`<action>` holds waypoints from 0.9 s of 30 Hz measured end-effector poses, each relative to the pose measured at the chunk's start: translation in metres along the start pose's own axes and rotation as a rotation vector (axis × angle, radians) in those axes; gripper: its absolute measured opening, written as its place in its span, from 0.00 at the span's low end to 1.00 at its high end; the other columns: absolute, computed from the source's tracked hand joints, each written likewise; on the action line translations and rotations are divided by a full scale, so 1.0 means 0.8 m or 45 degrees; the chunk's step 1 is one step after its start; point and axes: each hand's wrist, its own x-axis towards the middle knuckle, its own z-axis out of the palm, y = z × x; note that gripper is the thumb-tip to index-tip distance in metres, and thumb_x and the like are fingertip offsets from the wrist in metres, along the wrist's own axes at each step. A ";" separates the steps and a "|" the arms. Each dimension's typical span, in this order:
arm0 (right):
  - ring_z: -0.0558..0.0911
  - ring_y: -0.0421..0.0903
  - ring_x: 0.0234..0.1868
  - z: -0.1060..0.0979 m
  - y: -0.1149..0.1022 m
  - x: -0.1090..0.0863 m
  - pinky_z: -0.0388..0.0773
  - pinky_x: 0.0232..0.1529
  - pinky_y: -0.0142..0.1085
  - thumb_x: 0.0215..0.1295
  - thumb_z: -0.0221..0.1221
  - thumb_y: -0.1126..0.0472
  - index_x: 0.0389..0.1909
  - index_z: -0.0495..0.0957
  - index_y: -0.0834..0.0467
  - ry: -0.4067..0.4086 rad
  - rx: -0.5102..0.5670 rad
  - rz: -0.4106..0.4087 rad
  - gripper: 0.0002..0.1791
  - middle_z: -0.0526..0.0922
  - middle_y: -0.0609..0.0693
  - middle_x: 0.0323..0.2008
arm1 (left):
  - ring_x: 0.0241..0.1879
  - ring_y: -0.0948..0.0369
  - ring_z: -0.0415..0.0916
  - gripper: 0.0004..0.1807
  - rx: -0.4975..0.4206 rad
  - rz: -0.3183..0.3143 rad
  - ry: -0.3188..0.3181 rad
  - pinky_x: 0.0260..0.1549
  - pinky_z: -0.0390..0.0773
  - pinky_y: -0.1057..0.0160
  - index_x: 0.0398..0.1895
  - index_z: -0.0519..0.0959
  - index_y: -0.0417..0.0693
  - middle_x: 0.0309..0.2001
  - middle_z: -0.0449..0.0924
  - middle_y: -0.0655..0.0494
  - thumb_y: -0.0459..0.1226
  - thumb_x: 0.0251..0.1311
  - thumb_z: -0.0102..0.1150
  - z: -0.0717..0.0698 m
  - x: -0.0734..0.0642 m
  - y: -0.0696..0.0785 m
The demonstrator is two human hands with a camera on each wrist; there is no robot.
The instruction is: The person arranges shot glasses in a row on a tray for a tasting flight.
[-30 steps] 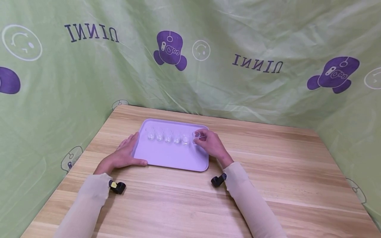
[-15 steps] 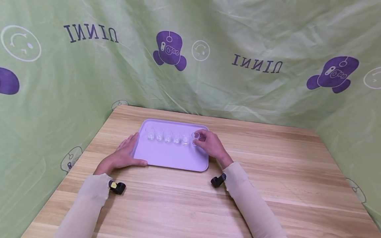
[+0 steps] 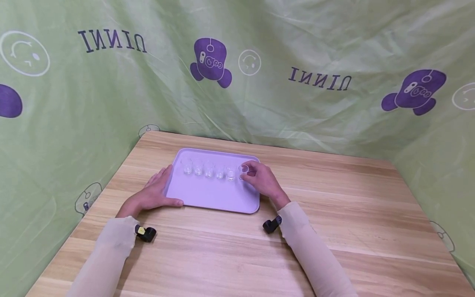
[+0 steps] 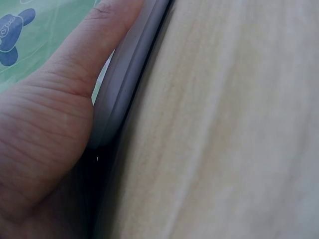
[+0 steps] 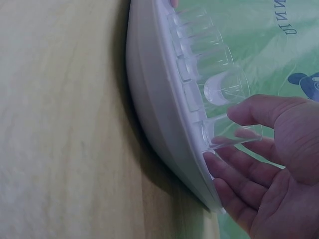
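Note:
A lilac tray point(image 3: 211, 196) lies on the table with a row of several small clear shot glasses point(image 3: 209, 171) standing across it. My right hand point(image 3: 264, 180) is at the tray's right side, pinching the rightmost shot glass point(image 5: 219, 130) between thumb and fingers. In the right wrist view that glass stands upright at the tray, close beside its neighbour. My left hand point(image 3: 154, 195) rests against the tray's left end, fingers extended along the side and thumb along the front edge. The left wrist view shows the thumb point(image 4: 82, 55) against the tray's outer wall.
The wood-grain table point(image 3: 230, 255) reaches forward and to both sides of the tray. A green printed curtain point(image 3: 259, 107) hangs behind the table and at its sides. Black wrist cameras sit at both cuffs.

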 end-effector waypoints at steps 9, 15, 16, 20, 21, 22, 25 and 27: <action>0.86 0.52 0.48 0.002 0.002 0.002 0.84 0.51 0.41 0.64 0.69 0.65 0.54 0.82 0.62 -0.002 -0.019 -0.015 0.17 0.86 0.56 0.50 | 0.78 0.35 0.27 0.77 -0.014 0.025 0.026 0.73 0.30 0.36 0.80 0.32 0.29 0.80 0.31 0.28 0.59 0.47 0.78 0.002 0.001 -0.001; 0.86 0.52 0.48 0.001 0.000 0.002 0.83 0.52 0.42 0.64 0.70 0.65 0.55 0.82 0.61 -0.012 -0.023 -0.003 0.18 0.85 0.56 0.50 | 0.79 0.36 0.26 0.78 0.003 0.009 0.006 0.74 0.29 0.38 0.80 0.30 0.30 0.80 0.30 0.29 0.60 0.48 0.77 0.000 0.002 -0.003; 0.86 0.51 0.49 0.001 0.000 0.002 0.83 0.52 0.42 0.65 0.70 0.65 0.55 0.82 0.61 -0.016 -0.025 0.002 0.18 0.85 0.56 0.50 | 0.79 0.36 0.26 0.78 0.004 0.007 0.002 0.74 0.29 0.38 0.80 0.30 0.30 0.80 0.30 0.29 0.60 0.48 0.77 0.000 0.002 -0.003; 0.85 0.51 0.49 0.000 -0.001 0.002 0.83 0.52 0.41 0.65 0.70 0.64 0.55 0.82 0.61 -0.031 -0.030 0.018 0.18 0.85 0.55 0.51 | 0.79 0.36 0.26 0.78 0.008 0.004 -0.003 0.74 0.30 0.38 0.80 0.30 0.30 0.80 0.30 0.29 0.60 0.49 0.77 0.000 0.002 -0.003; 0.85 0.51 0.49 0.000 0.000 0.002 0.83 0.52 0.41 0.65 0.70 0.64 0.56 0.82 0.61 -0.034 -0.031 0.022 0.19 0.85 0.55 0.51 | 0.79 0.36 0.27 0.78 0.006 0.004 -0.003 0.74 0.30 0.37 0.80 0.30 0.30 0.80 0.30 0.29 0.60 0.49 0.77 0.000 0.001 -0.003; 0.85 0.51 0.50 0.000 0.000 0.002 0.83 0.52 0.41 0.65 0.70 0.64 0.56 0.82 0.61 -0.038 -0.027 0.028 0.19 0.85 0.55 0.51 | 0.79 0.36 0.27 0.78 0.007 0.003 -0.002 0.74 0.30 0.38 0.80 0.30 0.30 0.80 0.30 0.29 0.60 0.48 0.77 0.000 0.001 -0.003; 0.85 0.52 0.50 -0.001 0.000 0.001 0.83 0.53 0.42 0.65 0.70 0.64 0.57 0.81 0.61 -0.059 -0.018 0.035 0.21 0.85 0.55 0.50 | 0.79 0.36 0.27 0.78 0.008 0.002 -0.002 0.74 0.30 0.38 0.80 0.30 0.30 0.80 0.30 0.30 0.60 0.48 0.77 0.000 0.001 -0.002; 0.85 0.52 0.51 -0.001 0.000 0.000 0.82 0.54 0.43 0.65 0.70 0.64 0.59 0.79 0.62 -0.078 -0.014 0.033 0.22 0.85 0.56 0.51 | 0.79 0.36 0.27 0.78 0.011 0.002 -0.004 0.74 0.30 0.38 0.80 0.30 0.30 0.80 0.30 0.30 0.60 0.48 0.77 0.000 0.001 -0.001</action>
